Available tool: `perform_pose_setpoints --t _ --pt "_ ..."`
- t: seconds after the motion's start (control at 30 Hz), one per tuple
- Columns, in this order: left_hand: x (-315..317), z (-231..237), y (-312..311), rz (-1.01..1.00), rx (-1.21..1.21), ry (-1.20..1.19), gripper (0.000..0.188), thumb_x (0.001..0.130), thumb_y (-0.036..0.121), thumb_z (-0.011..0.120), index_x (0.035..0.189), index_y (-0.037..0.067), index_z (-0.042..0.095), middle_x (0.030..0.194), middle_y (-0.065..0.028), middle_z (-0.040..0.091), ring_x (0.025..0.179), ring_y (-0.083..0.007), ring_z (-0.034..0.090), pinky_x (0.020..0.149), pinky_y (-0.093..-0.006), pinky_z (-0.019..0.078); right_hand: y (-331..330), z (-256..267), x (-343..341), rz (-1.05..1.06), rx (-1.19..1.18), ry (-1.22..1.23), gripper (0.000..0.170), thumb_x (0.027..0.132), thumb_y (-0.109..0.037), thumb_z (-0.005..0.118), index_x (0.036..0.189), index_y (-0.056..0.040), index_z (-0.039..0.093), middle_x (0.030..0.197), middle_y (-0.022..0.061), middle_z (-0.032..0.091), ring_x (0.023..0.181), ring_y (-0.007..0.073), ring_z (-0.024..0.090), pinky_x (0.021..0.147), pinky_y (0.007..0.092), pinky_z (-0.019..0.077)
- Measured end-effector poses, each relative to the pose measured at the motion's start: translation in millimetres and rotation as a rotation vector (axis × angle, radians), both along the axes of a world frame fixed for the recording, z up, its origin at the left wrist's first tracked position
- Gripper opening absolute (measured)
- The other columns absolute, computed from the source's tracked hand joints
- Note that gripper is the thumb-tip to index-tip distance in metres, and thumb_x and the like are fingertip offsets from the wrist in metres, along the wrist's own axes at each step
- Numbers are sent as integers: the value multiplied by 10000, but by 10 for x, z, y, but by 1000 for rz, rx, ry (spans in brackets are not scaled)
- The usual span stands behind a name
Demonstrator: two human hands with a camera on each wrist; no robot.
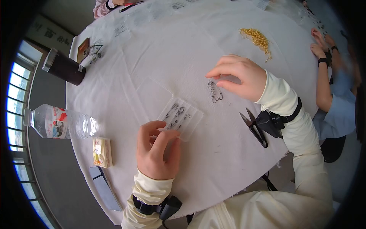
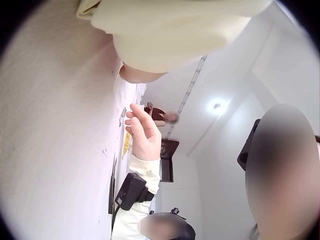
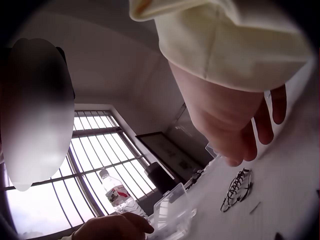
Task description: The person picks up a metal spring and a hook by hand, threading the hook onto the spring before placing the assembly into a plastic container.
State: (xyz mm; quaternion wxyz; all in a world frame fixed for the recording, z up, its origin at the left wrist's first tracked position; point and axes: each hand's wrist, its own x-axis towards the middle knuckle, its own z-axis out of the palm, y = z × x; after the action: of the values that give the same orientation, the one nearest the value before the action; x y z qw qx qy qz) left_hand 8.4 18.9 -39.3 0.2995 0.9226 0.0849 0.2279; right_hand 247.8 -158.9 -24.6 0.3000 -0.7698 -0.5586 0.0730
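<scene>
On the pale, wrinkled cloth of the worktop [image 1: 228, 152], a loose cluster of dark metal hooks [image 1: 216, 97] lies beneath the right hand [image 1: 241, 76], its long axis running away from the person, rounded bends toward the near edge; coiled, spring-like lengths line one side. The right hand hovers just above it, fingers loosely extended, thumb apart, gripping nothing. To the left sits a clear plastic box [image 1: 195, 121], set at a slant, its compartments running from upper right to lower left, with more dark hooks inside. The transparent lid [image 1: 152, 91] lies folded back toward the upper left, its outline faint against the cloth. The left hand [image 1: 158, 152] touches the box's near corner with bent fingers; whether they pinch it cannot be told. Dark snips [image 1: 259, 135] rest near the right sleeve, pointed blades parted and aimed away. Farther off is a heap of thin golden pieces [image 1: 257, 40], too small to make out singly.
</scene>
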Motion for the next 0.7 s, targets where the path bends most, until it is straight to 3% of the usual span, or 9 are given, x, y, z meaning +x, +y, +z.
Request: perform_pose_setpoints --t 0.13,0.33,0.4,0.7 --pt "-3 7 -18 20 -14 -15 227 747 -57 696 943 56 679 1082 -117 607 794 -212 623 673 -307 498 31 -112 -13 -11 -10 -65 237 846 -55 673 1080 -41 701 974 72 654 939 236 615 820 344 504" --pt "11 62 -55 17 21 -80 202 771 -50 669 952 40 668 1082 -120 609 840 -207 621 665 -288 498 48 -78 -13 -6 13 -22 112 831 -80 704 929 -41 667 942 53 663 921 226 625 805 340 502" --pt "43 76 -73 19 -39 -134 191 796 -42 656 967 42 668 1086 -114 617 865 -201 621 665 -279 498 59 -28 -19 17 49 168 99 829 -99 702 877 -43 635 878 75 679 836 229 669 783 349 528" --pt "516 395 -333 -24 -286 -211 164 858 80 728 1011 56 672 1046 -47 645 845 -135 572 648 -259 479 54 471 -366 84 345 36 110 825 -52 716 918 -42 659 884 73 700 835 221 686 784 340 530"
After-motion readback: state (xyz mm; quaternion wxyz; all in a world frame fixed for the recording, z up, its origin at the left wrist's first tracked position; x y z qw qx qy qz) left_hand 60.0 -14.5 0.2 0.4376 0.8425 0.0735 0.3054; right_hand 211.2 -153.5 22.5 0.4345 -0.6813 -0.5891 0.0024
